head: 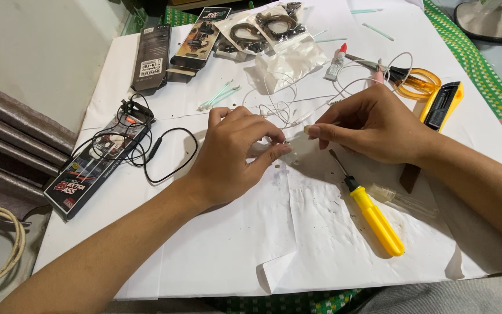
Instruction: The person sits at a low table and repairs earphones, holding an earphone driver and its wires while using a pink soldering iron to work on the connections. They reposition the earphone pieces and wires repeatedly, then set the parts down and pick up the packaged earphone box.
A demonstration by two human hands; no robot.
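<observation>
My left hand (233,152) and my right hand (373,125) meet over white paper (245,244), both pinching a small white earphone part (298,145) between their fingertips. Thin white earphone wire (280,104) loops away from the part toward the far side. A yellow-handled screwdriver (376,216) lies just below my right hand, its tip pointing at the part. A clear-handled tool (402,200) rests beside the screwdriver.
Black wired earphones (146,145) lie on a dark box (94,168) at left. Dark earphone boxes (152,55), clear bags of earphones (274,29), cotton swabs (219,96), a glue tube (336,63), orange-handled scissors (416,81) and a yellow utility knife (443,104) lie across the far side.
</observation>
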